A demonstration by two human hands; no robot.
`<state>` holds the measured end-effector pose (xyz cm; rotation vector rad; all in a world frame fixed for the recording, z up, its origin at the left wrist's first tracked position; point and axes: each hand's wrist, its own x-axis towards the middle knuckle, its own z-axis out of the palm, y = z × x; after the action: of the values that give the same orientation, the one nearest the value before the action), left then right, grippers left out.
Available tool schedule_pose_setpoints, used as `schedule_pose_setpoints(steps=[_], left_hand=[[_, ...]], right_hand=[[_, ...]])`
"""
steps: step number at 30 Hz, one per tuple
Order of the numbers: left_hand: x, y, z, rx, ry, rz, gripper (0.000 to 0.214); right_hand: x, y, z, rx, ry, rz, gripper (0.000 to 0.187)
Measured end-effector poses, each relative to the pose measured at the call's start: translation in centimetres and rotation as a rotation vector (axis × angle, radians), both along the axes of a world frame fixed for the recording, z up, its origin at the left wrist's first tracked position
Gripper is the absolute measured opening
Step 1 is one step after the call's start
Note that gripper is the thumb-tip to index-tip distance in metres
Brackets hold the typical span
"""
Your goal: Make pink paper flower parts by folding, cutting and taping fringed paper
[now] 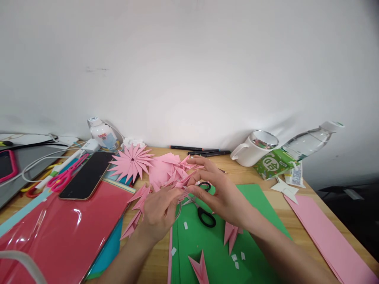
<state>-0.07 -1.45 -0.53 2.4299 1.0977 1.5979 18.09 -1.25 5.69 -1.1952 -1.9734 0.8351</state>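
Observation:
My left hand (160, 209) is closed, fingertips pinching a folded pink paper piece (184, 183) above the green paper (248, 197). My right hand (217, 189) meets it from the other side, thumb and fingers at the same piece; its exact hold is partly hidden. Black-handled scissors (206, 217) lie open beneath my right hand. To the left of my left hand, several pointed pink pieces (132, 225) rest on the wood. Another folded pink piece (199, 268) lies on the green paper near me, and one more (232, 234) sits below my right wrist.
A pink paper star wheel (132, 159) lies at the back left beside a phone (86, 175) and a red folder (74, 225). Pens (207, 152) line the wall. A white mug (251, 148), a water bottle (310, 140) and pink paper strips (331, 236) occupy the right.

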Motion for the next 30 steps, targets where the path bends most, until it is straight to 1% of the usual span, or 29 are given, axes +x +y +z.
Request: schedule_pose_setpoints(steps=[4, 9, 15, 20, 25, 30], left_hand=[[0.1, 0.0, 0.0, 0.028, 0.001, -0.004, 0.021], [0.3, 0.1, 0.0, 0.073, -0.004, 0.011, 0.017], [0.2, 0.1, -0.2, 0.056, -0.02, 0.002, 0.015], [0.1, 0.1, -0.3, 0.084, -0.021, 0.004, 0.014], [0.1, 0.1, -0.3, 0.05, -0.013, 0.026, 0.015], [0.2, 0.1, -0.3, 0.064, -0.022, 0.039, 0.015]], right_hand=[[-0.2, -0.1, -0.2, 0.006, -0.011, -0.046, 0.013], [-0.5, -0.3, -0.2, 0.026, -0.02, -0.03, 0.013], [-1.0, -0.3, -0.8, 0.15, -0.011, -0.063, 0.013], [-1.5, -0.3, -1.5, 0.24, 0.02, -0.087, 0.013], [-1.6, -0.3, -1.7, 0.276, 0.014, -0.098, 0.013], [-1.6, -0.3, -1.7, 0.29, 0.002, -0.091, 0.012]])
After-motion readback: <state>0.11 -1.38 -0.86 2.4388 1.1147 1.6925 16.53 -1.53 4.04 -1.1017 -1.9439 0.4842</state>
